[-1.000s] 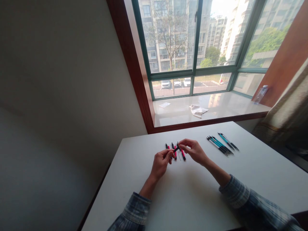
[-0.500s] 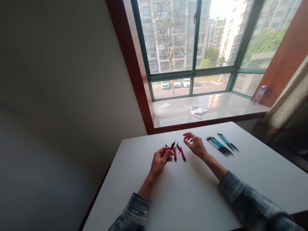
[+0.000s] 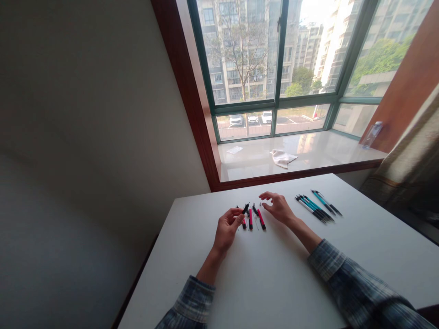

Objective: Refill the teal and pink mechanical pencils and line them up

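Observation:
My left hand [image 3: 227, 228] is closed on a black pen part [image 3: 246, 208] with a thin tip that points up and away. Under and beside it on the white table lie red pen barrels [image 3: 261, 219] with black ends, black pen parts [image 3: 254, 210] and thin refills [image 3: 255, 222]; my left fingers hide some of them. My right hand [image 3: 278, 209] hovers just right of these parts, thumb and fingers apart and nothing visible between them. Near its fingertips is a tiny grey piece [image 3: 260, 204], too small to name.
Several blue, white and black pens [image 3: 313, 208] lie in two groups on the table's right side. Behind the white table [image 3: 274, 278], the window sill holds a white cloth [image 3: 283, 158], a paper [image 3: 235, 150] and a clear bottle [image 3: 372, 135]. A wall stands at the left.
My right hand has shifted slightly left and its fingers have spread. The tiny grey piece now shows beside its fingertips. My left hand keeps the black pen part almost in place.

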Demonstrator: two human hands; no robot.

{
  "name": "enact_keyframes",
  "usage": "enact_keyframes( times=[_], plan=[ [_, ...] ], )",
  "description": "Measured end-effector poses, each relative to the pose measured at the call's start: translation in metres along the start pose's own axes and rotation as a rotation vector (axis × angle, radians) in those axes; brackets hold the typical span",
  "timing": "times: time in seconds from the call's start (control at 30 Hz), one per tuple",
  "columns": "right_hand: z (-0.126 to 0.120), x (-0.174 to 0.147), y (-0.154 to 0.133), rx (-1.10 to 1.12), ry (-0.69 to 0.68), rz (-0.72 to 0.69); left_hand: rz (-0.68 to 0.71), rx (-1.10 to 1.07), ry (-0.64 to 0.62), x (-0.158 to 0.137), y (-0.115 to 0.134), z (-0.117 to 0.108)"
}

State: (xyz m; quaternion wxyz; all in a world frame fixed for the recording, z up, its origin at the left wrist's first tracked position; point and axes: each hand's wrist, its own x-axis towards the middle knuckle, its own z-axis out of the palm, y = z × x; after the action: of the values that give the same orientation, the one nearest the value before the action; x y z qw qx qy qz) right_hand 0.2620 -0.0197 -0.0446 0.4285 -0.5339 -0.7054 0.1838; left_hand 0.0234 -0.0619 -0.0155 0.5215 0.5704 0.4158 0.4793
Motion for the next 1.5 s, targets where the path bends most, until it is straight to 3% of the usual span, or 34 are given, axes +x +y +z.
enact_keyframes(
  times=[0.17,0.27,0.4,0.8,1.03,1.2,1.5],
  plan=[
    [-0.001,-0.012,-0.044,0.302,-0.190,-0.003,0.070,0.065,0.044,0.001,0.008,-0.001],
    [0.007,-0.015,-0.058,0.365,-0.251,0.037,0.127,0.164,0.010,-0.002,0.012,0.002],
    [0.015,-0.015,-0.057,0.399,-0.218,0.068,0.168,0.252,-0.018,-0.005,0.013,0.005],
    [0.011,-0.017,-0.062,0.347,-0.179,0.036,0.078,0.115,-0.053,-0.004,0.013,0.004],
    [-0.001,-0.015,-0.073,0.591,-0.186,0.000,0.009,-0.031,-0.037,-0.002,0.012,0.005],
    [-0.004,-0.015,-0.079,0.696,-0.121,0.013,0.015,-0.080,-0.049,-0.005,0.015,0.009],
    [-0.004,-0.015,-0.080,0.683,-0.107,-0.007,-0.014,-0.097,-0.035,-0.005,0.013,0.012]
  ],
)
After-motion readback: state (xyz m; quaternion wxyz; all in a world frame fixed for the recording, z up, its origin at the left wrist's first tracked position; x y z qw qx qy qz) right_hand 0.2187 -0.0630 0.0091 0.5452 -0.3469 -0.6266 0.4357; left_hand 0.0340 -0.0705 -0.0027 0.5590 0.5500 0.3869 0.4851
